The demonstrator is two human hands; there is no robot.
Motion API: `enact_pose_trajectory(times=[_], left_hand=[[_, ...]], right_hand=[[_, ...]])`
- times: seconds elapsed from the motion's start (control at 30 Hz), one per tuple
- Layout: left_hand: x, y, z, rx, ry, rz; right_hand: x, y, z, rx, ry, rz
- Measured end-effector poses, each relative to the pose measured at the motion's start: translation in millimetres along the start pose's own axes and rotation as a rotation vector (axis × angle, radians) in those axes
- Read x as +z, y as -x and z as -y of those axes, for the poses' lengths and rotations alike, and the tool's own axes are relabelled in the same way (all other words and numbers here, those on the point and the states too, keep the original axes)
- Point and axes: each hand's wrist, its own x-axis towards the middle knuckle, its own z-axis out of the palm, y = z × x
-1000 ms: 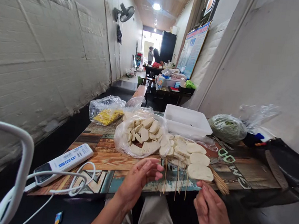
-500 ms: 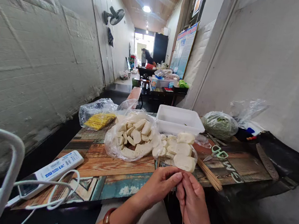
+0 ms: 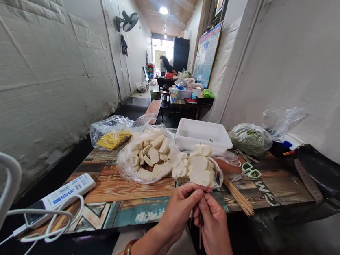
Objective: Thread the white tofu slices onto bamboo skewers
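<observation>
Three pale slices (image 3: 201, 177) stand in a row on a thin bamboo skewer (image 3: 200, 237), just beyond my fingertips. My left hand (image 3: 183, 209) is closed in a pinch at the bottom of the row. My right hand (image 3: 213, 222) is closed around the skewer beside it, and the fingertips of both hands meet. The skewer's lower end sticks out below my hands; my fingers hide its middle. Behind the row, a clear plastic bag holds more pale pieces (image 3: 181, 169). Left of it lies a bigger open bag (image 3: 125, 169) full of pale chunks (image 3: 154, 156).
Bamboo skewers (image 3: 240, 199) lie right of my hands, with green-handled scissors (image 3: 251, 170) behind. A white tub (image 3: 204, 135), bagged greens (image 3: 251, 138) and a yellow bagged item (image 3: 113, 139) line the back. A power strip (image 3: 67, 193) with white cables sits left. A person (image 3: 167, 65) is far off.
Both hands and the row of slices have shifted slightly left and up in view. The grip looks the same; the row leans a little farther away.
</observation>
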Motion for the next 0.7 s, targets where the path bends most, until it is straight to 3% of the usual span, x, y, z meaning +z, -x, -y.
enact_pose_trajectory(times=[0.2, 0.33, 0.47, 0.6, 0.7], left_hand=[[-3.6, -4, 9, 0.002, -0.043, -0.090], [-12.7, -7, -2, 0.124, -0.184, -0.157], [-27.5, -8, -20, 0.196, -0.380, -0.180], [-39.1, -10, -28, 0.143, -0.611, -0.136], [-43.1, -15, -27, 0.071, -0.724, -0.101]], right_hand=[[-12, -2, -10, -0.040, 0.158, 0.056], [-30, 0, -1, -0.075, 0.323, 0.063], [-62, -7, 13, -0.112, 0.444, -0.055], [-94, -36, 21, -0.196, 0.552, -0.214], [-106, -64, 23, -0.273, 0.650, -0.246]])
